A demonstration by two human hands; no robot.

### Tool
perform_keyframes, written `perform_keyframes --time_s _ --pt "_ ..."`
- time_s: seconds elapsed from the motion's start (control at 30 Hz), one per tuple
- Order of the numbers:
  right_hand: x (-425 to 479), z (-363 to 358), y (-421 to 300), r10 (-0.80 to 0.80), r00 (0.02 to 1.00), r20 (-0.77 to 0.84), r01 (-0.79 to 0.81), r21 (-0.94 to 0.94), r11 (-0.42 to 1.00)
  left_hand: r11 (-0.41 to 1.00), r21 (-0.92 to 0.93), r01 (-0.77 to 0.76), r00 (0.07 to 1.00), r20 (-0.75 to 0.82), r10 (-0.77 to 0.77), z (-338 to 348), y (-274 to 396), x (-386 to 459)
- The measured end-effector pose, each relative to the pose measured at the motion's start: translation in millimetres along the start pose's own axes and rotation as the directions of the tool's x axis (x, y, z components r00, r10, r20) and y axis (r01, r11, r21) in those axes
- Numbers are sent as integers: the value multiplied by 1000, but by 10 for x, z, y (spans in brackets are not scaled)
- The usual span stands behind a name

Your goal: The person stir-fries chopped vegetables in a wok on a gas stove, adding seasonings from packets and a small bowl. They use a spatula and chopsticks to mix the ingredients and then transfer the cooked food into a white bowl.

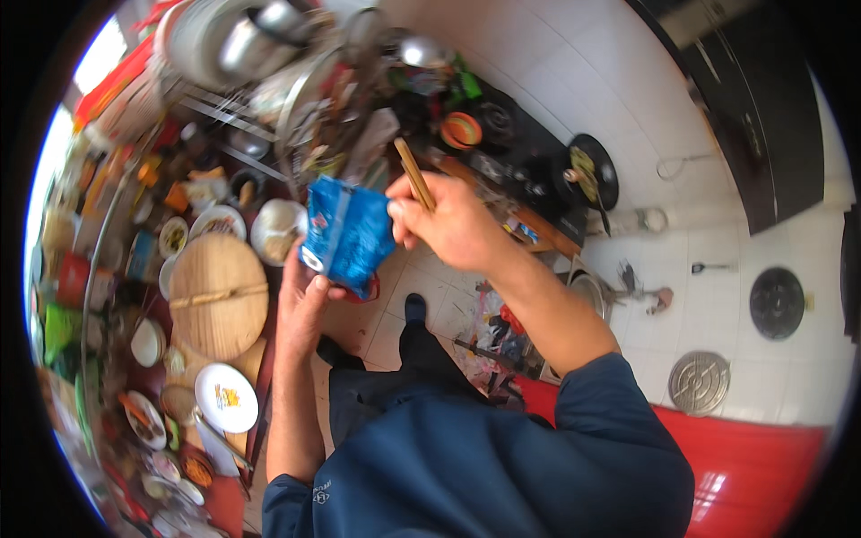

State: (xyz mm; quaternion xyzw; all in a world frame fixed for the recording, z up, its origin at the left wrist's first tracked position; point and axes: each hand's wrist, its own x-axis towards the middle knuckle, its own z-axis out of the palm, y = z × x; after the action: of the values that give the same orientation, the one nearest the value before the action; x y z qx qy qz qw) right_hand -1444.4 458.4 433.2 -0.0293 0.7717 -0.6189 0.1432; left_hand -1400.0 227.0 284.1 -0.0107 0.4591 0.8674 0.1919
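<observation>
My left hand [304, 296] grips a blue plastic packet [353, 235] by its lower left edge, thumb over the front. The packet is raised above the floor between a crowded table and a stove counter, and it bears writing. Wooden chopsticks [416, 176] are held in my right hand [454, 222], their visible ends pointing up and away from me. The fingers of this hand are at the packet's right edge; whether they pinch it is unclear. Left of the packet stands a white dish [276, 232] with pale contents.
A round wooden lid [218, 323], a white plate [242, 413] with yellow food and a cleaver-like knife [218, 447] lie on the left table. At right, a black wok [607, 171] with food and an orange bowl [461, 130] sit along the dark stove counter [568, 222].
</observation>
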Motion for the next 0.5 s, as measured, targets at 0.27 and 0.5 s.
perform_keyframes --time_s 0.27,0.5 --pt "-1511 -2041 659 37 965 -258 -12 97 995 970 -45 239 948 226 -223 1763 -1311 838" --pt "-2295 -4951 1436 -81 669 -739 121 0 993 958 -162 235 950 247 -191 3235 -2124 1374"
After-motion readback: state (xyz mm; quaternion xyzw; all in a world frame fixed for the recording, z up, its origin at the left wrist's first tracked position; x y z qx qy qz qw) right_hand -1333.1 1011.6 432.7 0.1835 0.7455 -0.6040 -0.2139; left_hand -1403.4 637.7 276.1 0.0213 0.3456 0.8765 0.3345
